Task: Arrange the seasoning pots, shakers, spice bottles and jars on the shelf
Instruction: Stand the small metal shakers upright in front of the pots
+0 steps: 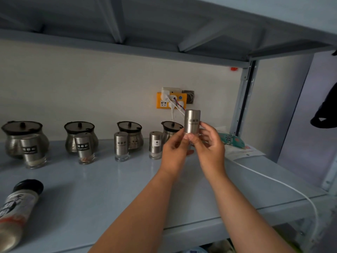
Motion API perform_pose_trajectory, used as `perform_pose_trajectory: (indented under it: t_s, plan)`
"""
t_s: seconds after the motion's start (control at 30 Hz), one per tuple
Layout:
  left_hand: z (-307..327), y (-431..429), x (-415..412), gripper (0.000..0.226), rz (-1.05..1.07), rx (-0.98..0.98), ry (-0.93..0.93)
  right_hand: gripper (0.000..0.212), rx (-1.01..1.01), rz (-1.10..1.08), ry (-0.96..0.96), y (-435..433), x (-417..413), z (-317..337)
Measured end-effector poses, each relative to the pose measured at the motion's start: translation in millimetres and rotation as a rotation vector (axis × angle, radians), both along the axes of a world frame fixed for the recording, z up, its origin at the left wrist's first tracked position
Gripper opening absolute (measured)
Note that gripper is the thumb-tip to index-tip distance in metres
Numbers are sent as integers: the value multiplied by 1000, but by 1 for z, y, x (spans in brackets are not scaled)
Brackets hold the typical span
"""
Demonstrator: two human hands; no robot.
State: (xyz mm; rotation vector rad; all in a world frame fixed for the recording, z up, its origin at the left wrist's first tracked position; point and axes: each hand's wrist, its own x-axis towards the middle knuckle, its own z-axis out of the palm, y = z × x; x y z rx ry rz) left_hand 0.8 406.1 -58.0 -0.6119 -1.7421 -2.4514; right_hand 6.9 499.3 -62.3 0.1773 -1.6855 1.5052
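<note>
I hold a steel pepper shaker [192, 121] upright above the shelf [113, 187], near its right part. My left hand [175, 150] grips its base from the left and my right hand [209, 143] from the right. Along the back stand several steel seasoning pots with black lids, the nearest [170, 129] partly hidden behind my hands. In front of them stand several steel shakers with glass bases; the closest one [155, 144] is labelled salt. A spice bottle [17, 214] with a black cap lies on its side at the front left.
A yellow wall socket [171, 102] with plugs sits behind the shaker. A white cable [284, 185] runs across the shelf's right end and over its edge. Papers and a teal pouch [231, 140] lie at the right. An upper shelf [164, 30] hangs close overhead.
</note>
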Motion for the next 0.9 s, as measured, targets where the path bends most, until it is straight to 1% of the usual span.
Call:
perform_pose_trajectory:
  t_s: [0.17, 0.23, 0.3, 0.43, 0.53, 0.63, 0.77, 0.9]
  plan:
    - [-1, 0, -1, 37, 66, -63, 41, 50, -16, 44, -21, -2, 5, 1]
    - [-2, 0, -1, 33, 100, -92, 81, 51, -33, 60, -29, -3, 4, 0]
    - [-1, 1, -1, 29, 154, -124, 127, 48, -63, 66, -35, -3, 2, 0]
    - [-4, 5, 0, 35, 270, -198, 107, 39, -142, 57, -69, 1, 1, -1]
    - [-7, 9, 4, 29, 302, -282, 167, 34, -166, 32, -106, 9, -1, 1]
    - [-2, 16, 4, 24, 308, -340, 195, 36, -93, -8, -140, 22, -1, 6]
    - [7, 32, 1, 23, 356, -509, 247, 33, -33, -17, -230, 48, -4, 10]
    - [10, 53, 0, 23, 369, -560, 184, 31, 3, -109, -268, 63, -10, 11]
